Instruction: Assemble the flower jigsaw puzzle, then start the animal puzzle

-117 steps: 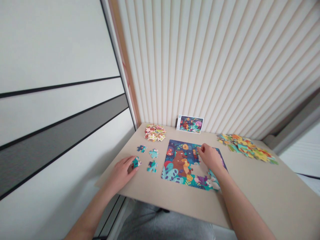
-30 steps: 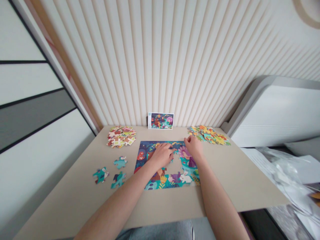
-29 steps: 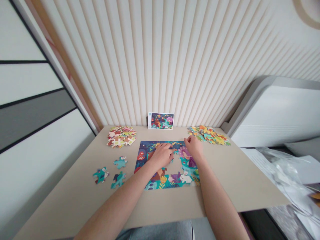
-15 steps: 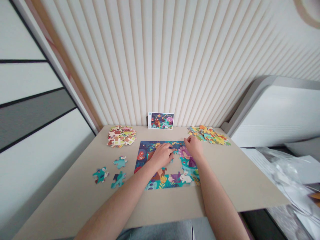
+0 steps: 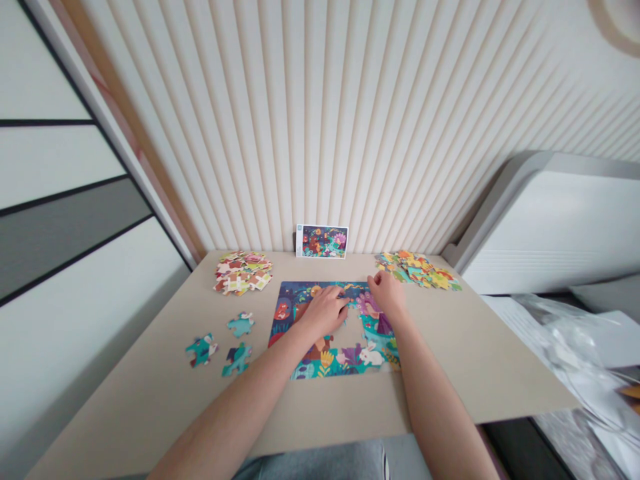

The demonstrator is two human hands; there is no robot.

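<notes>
Your left hand (image 5: 324, 312) and right hand (image 5: 387, 297) rest fingers-down on the colourful cardboard jigsaw (image 5: 290, 308), just apart; whether either pinches a piece, you cannot tell from this view.

matt cardboard jigsaw pieces (image 5: 241, 325) on a smooth, matt tabletop (image 5: 150, 400).

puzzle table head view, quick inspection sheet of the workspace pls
surface: beige tabletop, against the wall
job's things: partly built jigsaw puzzle with a gap right of centre; picture card upright at the wall; left pile of pieces; right pile of pieces; three teal pieces apart at left
clutter: clear plastic beyond the table's right edge
grips: left hand on the puzzle, right hand at the gap's top edge; any held piece cannot be told
cables: nothing seen
surroundings: ribbed cream wall panel, white housing at right
</notes>
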